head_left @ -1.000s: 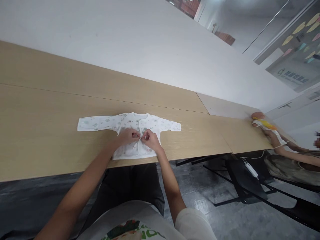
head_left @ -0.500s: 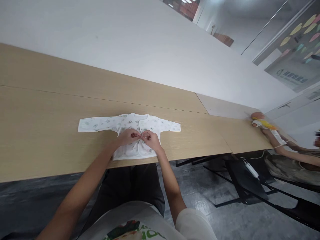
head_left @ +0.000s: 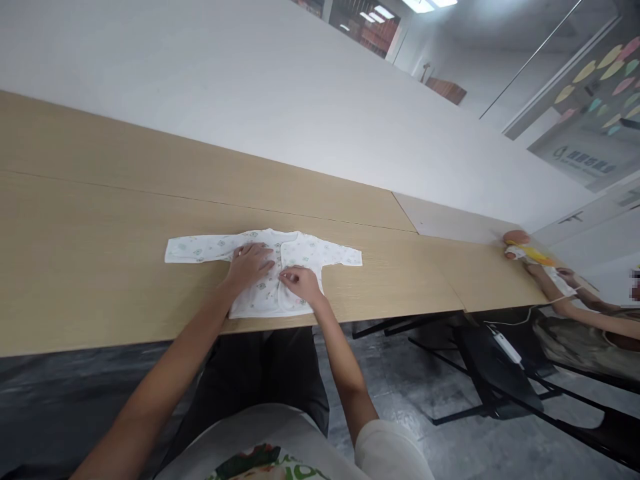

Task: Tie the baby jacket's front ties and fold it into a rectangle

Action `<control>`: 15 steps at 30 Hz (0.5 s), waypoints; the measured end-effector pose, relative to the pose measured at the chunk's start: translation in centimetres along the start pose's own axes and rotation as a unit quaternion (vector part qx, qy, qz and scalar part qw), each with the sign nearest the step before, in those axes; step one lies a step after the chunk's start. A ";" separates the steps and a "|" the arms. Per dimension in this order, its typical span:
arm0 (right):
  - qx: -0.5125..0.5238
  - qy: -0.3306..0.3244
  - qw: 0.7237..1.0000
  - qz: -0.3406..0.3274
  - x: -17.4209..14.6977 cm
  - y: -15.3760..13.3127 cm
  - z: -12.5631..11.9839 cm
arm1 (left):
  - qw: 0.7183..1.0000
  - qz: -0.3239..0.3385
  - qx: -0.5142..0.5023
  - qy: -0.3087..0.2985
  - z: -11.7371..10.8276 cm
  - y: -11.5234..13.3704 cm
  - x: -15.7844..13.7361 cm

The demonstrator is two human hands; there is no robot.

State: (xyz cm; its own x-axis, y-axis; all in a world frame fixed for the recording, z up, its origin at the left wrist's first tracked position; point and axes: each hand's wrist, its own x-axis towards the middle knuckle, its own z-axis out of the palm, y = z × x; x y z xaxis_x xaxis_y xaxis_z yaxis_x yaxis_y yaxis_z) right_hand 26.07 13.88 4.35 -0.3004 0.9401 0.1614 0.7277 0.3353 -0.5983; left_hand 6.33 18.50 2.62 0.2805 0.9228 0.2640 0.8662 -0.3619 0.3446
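Note:
A small white baby shirt [head_left: 300, 252] with a scattered print lies face up near the table's front edge, both sleeves spread sideways. My left hand [head_left: 249, 267] rests on the shirt's left chest, fingers extended and lying flat on the cloth. My right hand [head_left: 302, 284] is at the middle of the front, thumb and fingertips pinched at the edge of the overlapping panel. Any small fastener between those fingertips is too tiny to make out.
The shirt lies on a long wooden table [head_left: 110, 220] that runs along a white wall [head_left: 225, 80]. Farther right, another person's arms [head_left: 575, 308] reach toward a doll [head_left: 517, 239] in yellow and white. Black folding chairs [head_left: 493, 373] stand below, one holding a white power strip [head_left: 507, 345].
My left hand has let go of the front edge and moved left and up onto the shirt's chest, its fingers unfolding. My right hand stays pinched at the edge.

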 end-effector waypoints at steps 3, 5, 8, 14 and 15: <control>-0.041 -0.002 0.999 -0.009 0.2 -0.2 0.3 | 1.000 0.007 0.001 -0.012 0.1 -0.1 0.0; -0.058 -0.003 0.998 -0.010 0.4 -0.2 0.4 | 1.000 0.008 0.003 -0.025 0.1 -0.2 0.2; -0.047 0.008 0.999 0.001 0.6 0.1 0.3 | 0.998 0.000 0.016 -0.053 -0.1 -0.4 0.5; 0.042 -0.004 0.999 0.018 1.1 0.8 -1.2 | 0.999 0.000 0.014 -0.048 -0.4 -0.8 1.5; 0.046 -0.001 0.999 0.021 1.5 0.8 -1.6 | 0.999 0.003 0.014 -0.045 -0.4 -0.6 1.9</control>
State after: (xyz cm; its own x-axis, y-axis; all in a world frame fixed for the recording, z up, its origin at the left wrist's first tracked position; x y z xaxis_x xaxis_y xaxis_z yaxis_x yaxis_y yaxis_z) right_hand 27.18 15.71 5.32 -0.2724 0.9531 0.1320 0.6802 0.2878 -0.6742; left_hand 6.14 20.39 3.28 0.3202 0.9293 0.1841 0.8755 -0.3645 0.3174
